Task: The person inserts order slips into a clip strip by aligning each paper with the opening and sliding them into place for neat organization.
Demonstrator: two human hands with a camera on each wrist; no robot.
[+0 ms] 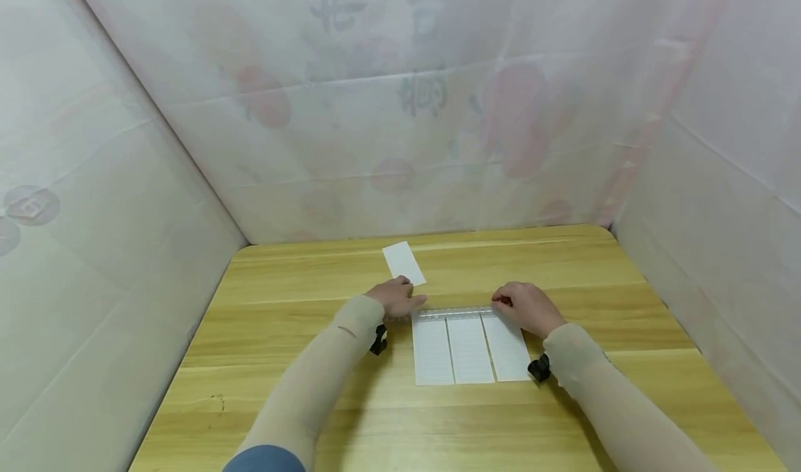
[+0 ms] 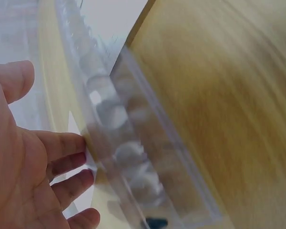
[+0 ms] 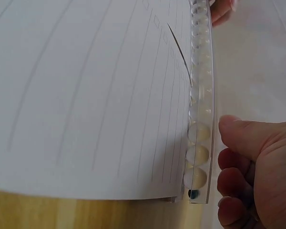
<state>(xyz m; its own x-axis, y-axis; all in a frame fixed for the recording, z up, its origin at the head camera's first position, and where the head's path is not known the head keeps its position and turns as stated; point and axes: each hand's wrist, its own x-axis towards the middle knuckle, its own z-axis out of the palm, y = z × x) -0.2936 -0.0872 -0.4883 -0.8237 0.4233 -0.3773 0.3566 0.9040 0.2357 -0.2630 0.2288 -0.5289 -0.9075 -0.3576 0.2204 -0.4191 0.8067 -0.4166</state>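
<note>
A clear plastic strip (image 1: 459,313) lies across the top edges of three white lined paper sheets (image 1: 471,354) set side by side. Pale round beads (image 3: 199,133) show inside it in the right wrist view, with a dark spot near the end. At the strip's left end is my left hand (image 1: 393,298); its fingers are loosely spread, and the fingertips reach the strip's side in the left wrist view. My right hand (image 1: 528,308) is beside the right end, fingers loosely curled. A narrow gap separates its thumb from the strip in the right wrist view.
A separate white card (image 1: 403,262) lies tilted just beyond my left hand. Everything rests on a wooden table (image 1: 438,430). Pale printed cloth walls (image 1: 400,110) stand behind the table and on both sides.
</note>
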